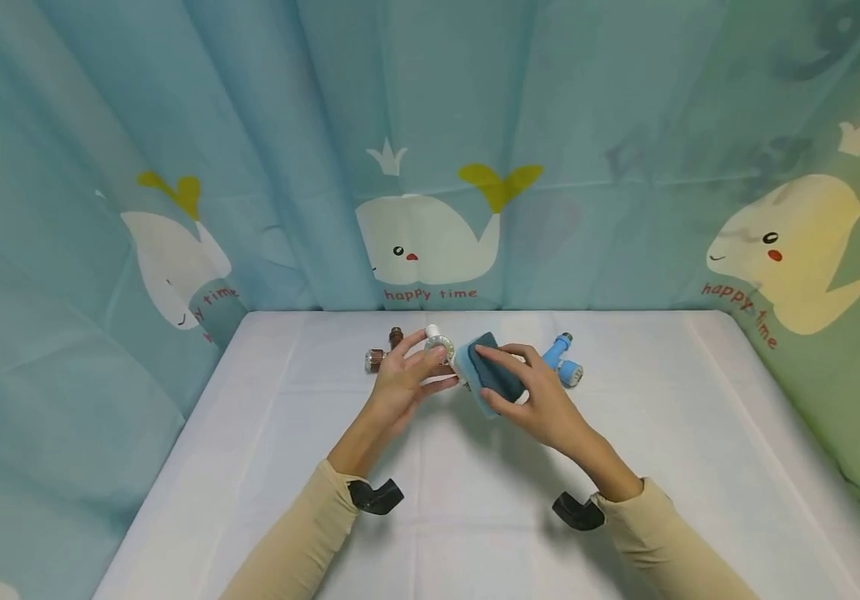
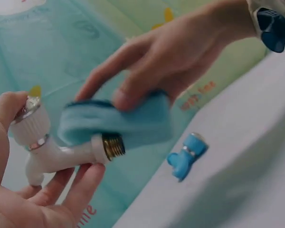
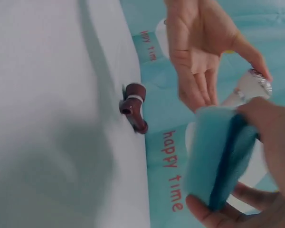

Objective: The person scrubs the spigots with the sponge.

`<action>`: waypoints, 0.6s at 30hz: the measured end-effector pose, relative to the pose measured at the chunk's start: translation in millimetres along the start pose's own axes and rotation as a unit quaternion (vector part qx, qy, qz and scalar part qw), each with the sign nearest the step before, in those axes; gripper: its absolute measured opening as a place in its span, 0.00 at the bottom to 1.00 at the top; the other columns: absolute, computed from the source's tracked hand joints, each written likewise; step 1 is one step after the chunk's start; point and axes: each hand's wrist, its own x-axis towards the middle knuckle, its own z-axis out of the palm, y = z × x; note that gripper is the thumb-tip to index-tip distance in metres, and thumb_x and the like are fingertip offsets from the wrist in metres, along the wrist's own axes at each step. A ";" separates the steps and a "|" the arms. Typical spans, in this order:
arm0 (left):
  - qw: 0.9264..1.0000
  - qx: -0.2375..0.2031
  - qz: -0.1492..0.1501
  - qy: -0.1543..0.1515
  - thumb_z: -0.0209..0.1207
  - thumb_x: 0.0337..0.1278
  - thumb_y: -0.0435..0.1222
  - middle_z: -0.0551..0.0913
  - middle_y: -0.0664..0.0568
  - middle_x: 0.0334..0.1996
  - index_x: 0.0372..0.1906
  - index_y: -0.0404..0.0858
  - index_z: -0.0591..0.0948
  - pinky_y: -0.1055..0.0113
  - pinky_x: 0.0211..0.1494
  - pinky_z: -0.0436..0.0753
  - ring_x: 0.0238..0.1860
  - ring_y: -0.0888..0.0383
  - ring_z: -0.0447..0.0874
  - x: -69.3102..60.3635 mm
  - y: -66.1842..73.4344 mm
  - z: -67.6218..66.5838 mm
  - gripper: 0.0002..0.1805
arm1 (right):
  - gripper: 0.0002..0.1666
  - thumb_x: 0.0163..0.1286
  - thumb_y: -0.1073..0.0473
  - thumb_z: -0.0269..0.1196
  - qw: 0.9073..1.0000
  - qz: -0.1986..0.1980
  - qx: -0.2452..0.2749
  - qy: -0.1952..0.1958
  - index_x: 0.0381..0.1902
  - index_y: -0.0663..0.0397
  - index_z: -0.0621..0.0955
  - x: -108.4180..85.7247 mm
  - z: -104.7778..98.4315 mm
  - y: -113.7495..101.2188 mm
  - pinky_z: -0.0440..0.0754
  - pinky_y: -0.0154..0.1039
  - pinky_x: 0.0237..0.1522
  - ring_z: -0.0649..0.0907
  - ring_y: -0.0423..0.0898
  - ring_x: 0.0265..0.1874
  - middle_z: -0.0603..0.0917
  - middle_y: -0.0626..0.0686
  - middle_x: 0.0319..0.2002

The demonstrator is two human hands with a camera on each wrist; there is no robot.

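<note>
My left hand (image 1: pixel 397 387) holds a white tap (image 2: pixel 61 159) with a ridged knob and a brass threaded end. In the left wrist view its thumb lies on the knob and its fingers support the tap's body from below. My right hand (image 1: pixel 546 404) grips a two-layer sponge (image 1: pixel 501 379), light blue with a darker blue layer, between thumb and fingers. In the left wrist view the sponge (image 2: pixel 147 121) is blurred and overlaps the tap's neck; I cannot tell whether they touch. Both are held above the white-covered table (image 1: pixel 430 517).
A brown tap (image 1: pixel 375 360) lies beyond my left hand near the table's back edge, partly hidden in the head view. A blue tap (image 1: pixel 571 372) lies beyond my right hand. A blue whale-print curtain (image 1: pixel 587 167) hangs around the table.
</note>
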 end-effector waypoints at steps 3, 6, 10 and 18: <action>0.999 0.041 0.003 0.014 0.66 0.65 0.32 0.84 0.39 0.49 0.76 0.36 0.64 0.50 0.53 0.87 0.43 0.50 0.89 4.3 2.6 1.2 0.38 | 0.36 0.69 0.57 0.71 1.000 0.004 -0.014 -0.020 0.74 0.41 0.74 -4.8 -5.2 4.4 0.84 0.52 0.42 0.82 0.60 0.50 0.73 0.67 0.62; 0.992 0.120 -0.004 0.032 0.72 0.60 0.36 0.85 0.41 0.46 0.75 0.38 0.67 0.52 0.50 0.89 0.38 0.51 0.90 11.6 5.8 2.7 0.40 | 0.39 0.70 0.58 0.70 0.999 0.034 0.002 -0.032 0.76 0.39 0.71 -11.3 -15.1 10.7 0.85 0.49 0.40 0.82 0.60 0.48 0.72 0.68 0.62; 0.959 0.279 -0.006 0.057 0.78 0.49 0.49 0.87 0.46 0.42 0.73 0.43 0.72 0.54 0.44 0.89 0.31 0.52 0.90 26.4 6.5 6.3 0.46 | 0.40 0.71 0.59 0.69 0.995 0.085 0.041 -0.027 0.77 0.35 0.69 -20.5 -33.5 22.2 0.87 0.48 0.40 0.80 0.60 0.47 0.71 0.66 0.60; 0.870 0.484 -0.013 0.091 0.74 0.41 0.66 0.83 0.51 0.35 0.69 0.42 0.76 0.62 0.34 0.80 0.33 0.56 0.82 61.4 -11.6 7.9 0.52 | 0.40 0.71 0.59 0.69 0.990 0.138 0.041 -0.003 0.78 0.37 0.68 -41.4 -61.0 46.1 0.87 0.48 0.42 0.84 0.61 0.45 0.72 0.65 0.61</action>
